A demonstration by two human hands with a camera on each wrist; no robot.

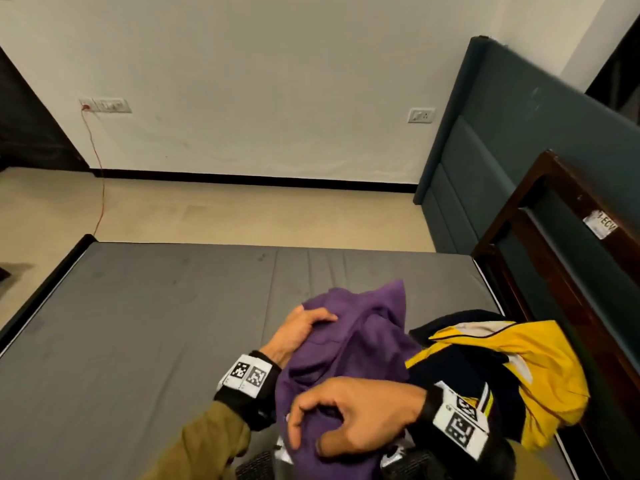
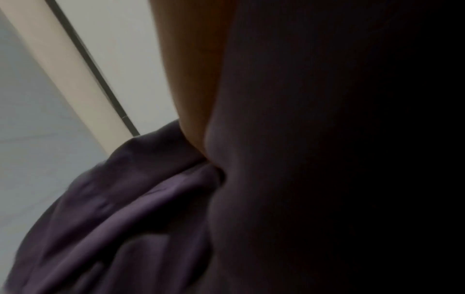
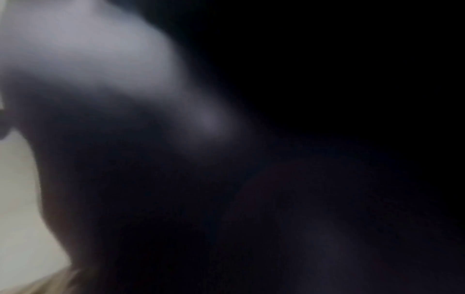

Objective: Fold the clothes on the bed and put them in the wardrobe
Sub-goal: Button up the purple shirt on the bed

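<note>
While the purple garment (image 1: 349,344) is lying bunched on the grey bed (image 1: 138,323), the head view is showing both hands gathering it: the left hand (image 1: 298,332) is curling its fingers over the far left edge, and the right hand (image 1: 349,415) is pinching a fold at the near edge, so each grip is holding purple cloth. I am judging this as the start of the first fold, with the piece being picked out of the pile. The next move is probably calling for lifting it free and spreading it flat on the open stretch of bed to the left. A yellow and navy jacket (image 1: 502,372) is lying just beside it on the right, touching it, and could be dragged along. A dark wooden frame (image 1: 540,244) is standing at the right edge; no wardrobe is showing.

The left wrist view is showing purple cloth (image 2: 120,208) pressed against the hand (image 2: 191,79), mostly in shadow.

The right wrist view is reading dark and blurred, telling nothing sure about the fingers.
</note>
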